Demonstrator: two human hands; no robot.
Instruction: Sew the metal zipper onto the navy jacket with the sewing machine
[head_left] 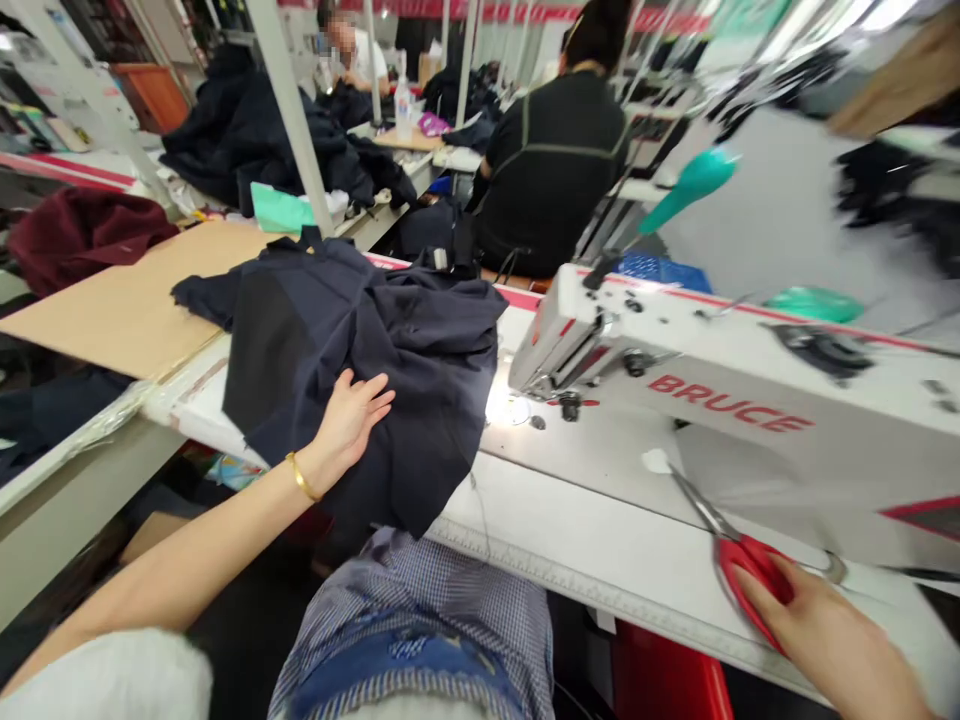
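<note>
A dark navy garment (420, 370) lies bunched over the left part of the sewing table and drapes past its front edge. On top of it rests my left hand (352, 420), fingers spread, pressing the cloth without gripping it. At the right, my right hand (825, 625) is closed around the red handles of a pair of scissors (750, 570), whose blades point up and left over the table. A small white piece (656, 461) lies at the blade tips; whether they touch it I cannot tell. The white sewing machine (720, 390) stands between the hands, its needle area lit.
A brown board (150, 300) and a maroon garment (90, 235) lie at the left. White poles (292, 110) rise behind the table. A person in black (559, 170) sits ahead, another person (360, 60) farther back. A ruler strip (570, 585) runs along the table's front edge.
</note>
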